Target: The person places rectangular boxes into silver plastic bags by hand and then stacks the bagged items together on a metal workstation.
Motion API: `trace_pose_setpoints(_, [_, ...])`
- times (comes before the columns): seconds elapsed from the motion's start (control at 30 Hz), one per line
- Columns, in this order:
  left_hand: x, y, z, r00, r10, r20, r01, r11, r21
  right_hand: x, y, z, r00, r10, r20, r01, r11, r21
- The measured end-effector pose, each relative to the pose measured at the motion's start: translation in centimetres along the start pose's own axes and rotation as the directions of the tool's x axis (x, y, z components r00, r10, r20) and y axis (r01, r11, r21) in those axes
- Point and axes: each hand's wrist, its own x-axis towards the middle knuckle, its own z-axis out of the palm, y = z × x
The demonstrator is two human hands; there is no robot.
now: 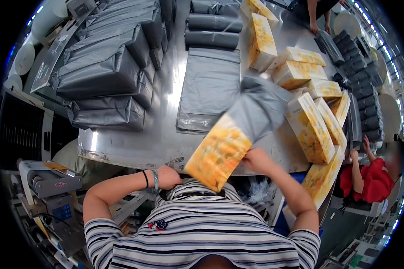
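Note:
A box printed with yellow flowers [220, 152] hangs tilted over the table's front edge, close to my body. Its far end is inside a grey plastic bag [265, 105], which is crumpled and smeared by motion. My right hand [257, 161] is closed on the box's right side. At my waist, by the table edge, my left hand [168, 178] is curled closed; its fingertips and anything in them are hidden. Just beyond the box, a flat stack of grey plastic bags [208, 85] lies on the metal table [166, 143].
Grey wrapped packages [98, 76] are piled at the left. Several more flowered boxes [312, 127] stand and lean at the right. Grey rolls [213, 38] lie at the back. A person in red [368, 179] is at the right; another person's hands [321, 28] are at the far right.

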Motion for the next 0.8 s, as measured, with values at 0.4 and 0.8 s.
trace_pose_setpoints(0.4, [11.0, -13.2, -13.0, 0.566, -0.417, -0.711, -0.464, 0.552, -0.693, 2.8, 4.8, -1.1, 0.900, 0.416, -0.127, -0.394, 0.904, 0.167])
trace_pose_setpoints(0.8, [6.2, -0.6, -15.8, 0.798, -0.182, -0.575, -0.519, 0.280, -0.808, 3.7, -2.4, -1.7, 0.698, 0.206, -0.685, -0.027, 0.965, 0.262])
